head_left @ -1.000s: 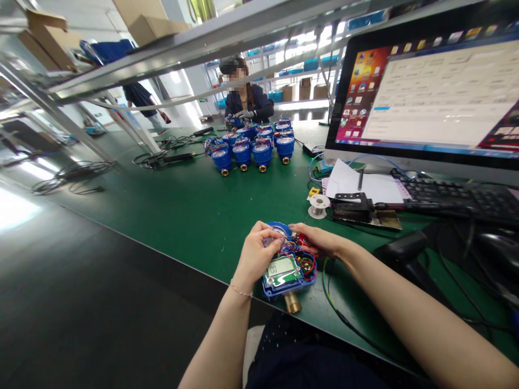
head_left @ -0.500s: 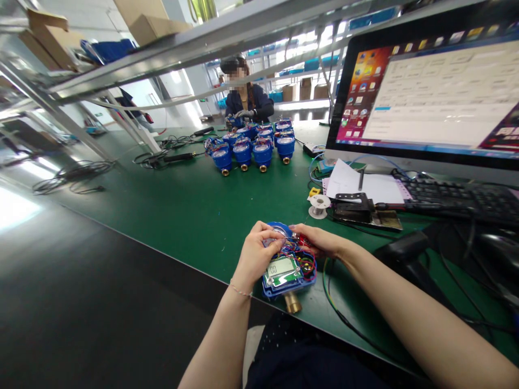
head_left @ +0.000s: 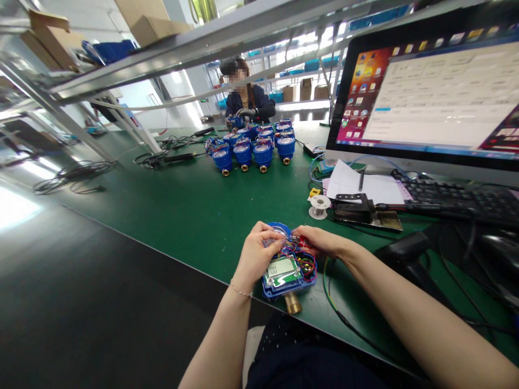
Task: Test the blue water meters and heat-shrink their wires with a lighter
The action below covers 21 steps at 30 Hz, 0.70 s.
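Note:
An opened blue water meter lies at the table's front edge, its brass pipe end towards me. Its small display is lit with digits on a green circuit board, beside a tangle of red and blue wires. My left hand rests over the meter's left side, thumb and forefinger pinched together on thin wires. From the right, my right hand closes its fingers on a red piece among the wires; its exact kind is unclear. A green-and-black cable runs down from beneath that hand.
Several blue meters stand grouped at the back, where a co-worker handles another. To the right are a solder spool, a black stand, papers, a keyboard, a monitor and a black scanner. Cables lie left.
My right hand's fingers have shifted very slightly at the red piece; my left hand and the meter stay put. The co-worker's hands have moved a little.

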Each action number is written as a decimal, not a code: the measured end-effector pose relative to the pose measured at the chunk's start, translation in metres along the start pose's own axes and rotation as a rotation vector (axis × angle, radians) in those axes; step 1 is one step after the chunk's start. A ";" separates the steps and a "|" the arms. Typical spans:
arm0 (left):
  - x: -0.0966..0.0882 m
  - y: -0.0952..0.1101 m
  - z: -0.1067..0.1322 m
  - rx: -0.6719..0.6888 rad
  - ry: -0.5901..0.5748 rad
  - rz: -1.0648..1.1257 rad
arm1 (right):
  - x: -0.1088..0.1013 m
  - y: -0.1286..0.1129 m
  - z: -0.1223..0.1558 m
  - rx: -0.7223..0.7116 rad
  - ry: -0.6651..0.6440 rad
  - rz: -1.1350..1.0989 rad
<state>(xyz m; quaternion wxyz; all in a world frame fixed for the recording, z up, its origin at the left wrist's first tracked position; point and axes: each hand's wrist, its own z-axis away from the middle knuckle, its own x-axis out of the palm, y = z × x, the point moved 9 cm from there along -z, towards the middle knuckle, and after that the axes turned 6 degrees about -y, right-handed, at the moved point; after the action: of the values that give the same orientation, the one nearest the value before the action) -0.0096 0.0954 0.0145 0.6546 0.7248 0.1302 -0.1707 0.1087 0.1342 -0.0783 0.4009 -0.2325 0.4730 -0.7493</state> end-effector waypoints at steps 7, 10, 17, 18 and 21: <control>0.000 0.000 0.000 -0.004 -0.001 -0.003 | 0.002 -0.005 0.004 0.025 0.022 0.005; 0.000 0.001 0.000 0.002 0.000 -0.010 | 0.003 -0.006 0.004 0.044 0.024 -0.008; 0.001 0.000 -0.001 -0.002 -0.003 -0.010 | 0.006 -0.001 0.000 0.047 -0.022 -0.068; 0.001 0.000 -0.001 -0.003 -0.005 -0.010 | 0.006 -0.001 0.000 0.046 -0.029 -0.076; 0.001 0.001 -0.001 -0.003 -0.008 -0.015 | 0.008 -0.003 0.002 0.043 -0.039 -0.091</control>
<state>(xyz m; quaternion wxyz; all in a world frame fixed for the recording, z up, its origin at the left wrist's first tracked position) -0.0084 0.0963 0.0149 0.6551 0.7220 0.1330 -0.1783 0.1044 0.1276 -0.0752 0.3805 -0.2598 0.4378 -0.7721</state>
